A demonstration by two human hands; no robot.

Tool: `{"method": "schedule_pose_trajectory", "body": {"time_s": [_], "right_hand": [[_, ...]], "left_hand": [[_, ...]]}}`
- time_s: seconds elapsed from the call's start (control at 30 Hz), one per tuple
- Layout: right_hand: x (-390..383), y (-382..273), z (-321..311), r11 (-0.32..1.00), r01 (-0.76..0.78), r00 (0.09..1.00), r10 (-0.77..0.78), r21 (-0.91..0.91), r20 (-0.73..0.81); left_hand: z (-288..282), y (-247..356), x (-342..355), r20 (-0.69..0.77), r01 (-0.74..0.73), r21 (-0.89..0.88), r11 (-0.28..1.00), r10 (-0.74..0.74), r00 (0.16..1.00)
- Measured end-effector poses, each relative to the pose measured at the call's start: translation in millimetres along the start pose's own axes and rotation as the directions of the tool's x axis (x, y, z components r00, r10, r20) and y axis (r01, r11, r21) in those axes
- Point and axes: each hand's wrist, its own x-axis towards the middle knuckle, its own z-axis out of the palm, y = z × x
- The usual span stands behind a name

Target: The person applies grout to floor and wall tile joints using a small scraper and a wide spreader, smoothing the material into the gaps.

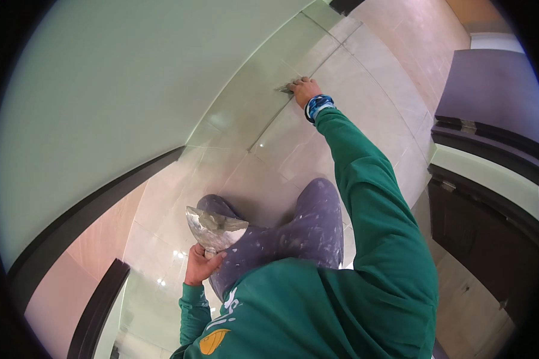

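Observation:
My left hand (pixel 201 264) is closed around the handle of a trowel (pixel 214 230), held low by my left knee. Its broad blade is smeared with pale grey paste. My right arm stretches forward to the floor, where my right hand (pixel 306 91) grips a small putty knife (pixel 284 89). The knife's blade is down at the tiled floor (pixel 308 122), close to a dark joint line (pixel 275 118); whether it touches the joint I cannot tell. Much of its handle is hidden by my fingers.
A pale green wall (pixel 114 78) rises along the left, ending at a dark door frame (pixel 102 203). On the right stand dark doors (pixel 491 90) with metal hinges. My knees, in paint-spotted trousers (pixel 299 239), are bent between my hands. Small bright spots show on the floor tiles.

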Motion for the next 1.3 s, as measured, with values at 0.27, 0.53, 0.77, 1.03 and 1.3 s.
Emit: {"method": "schedule_pose_trajectory", "body": {"time_s": [0.27, 0.53, 0.77, 1.03, 1.3], "right_hand": [[-107, -118, 68, 0.998, 0.054, 0.99, -0.051, -0.021, 0.134], [-31, -93, 31, 1.0, -0.004, 0.983, -0.002, 0.029, 0.182], [-129, -167, 81, 0.994, 0.099, 0.956, -0.083, -0.041, 0.28], [-198, -190, -41, 0.675, -0.107, 0.994, 0.066, 0.73, 0.085], [-313, -308, -212, 0.613, 0.042, 0.99, 0.082, 0.789, -0.116]], "left_hand": [[1, -4, 4, 0.03, -0.015, -0.07, 0.997, 0.017, 0.999], [4, -25, -1, 0.003, 0.023, -0.13, 0.991, -0.023, 1.0], [-1, -27, -7, 0.054, -0.032, -0.115, 0.993, 0.038, 0.998], [-23, -6, 19, 0.204, -0.123, -0.088, 0.989, 0.139, 0.969], [-56, 11, 57, 0.66, -0.096, -0.153, 0.984, 0.174, 0.731]]}}
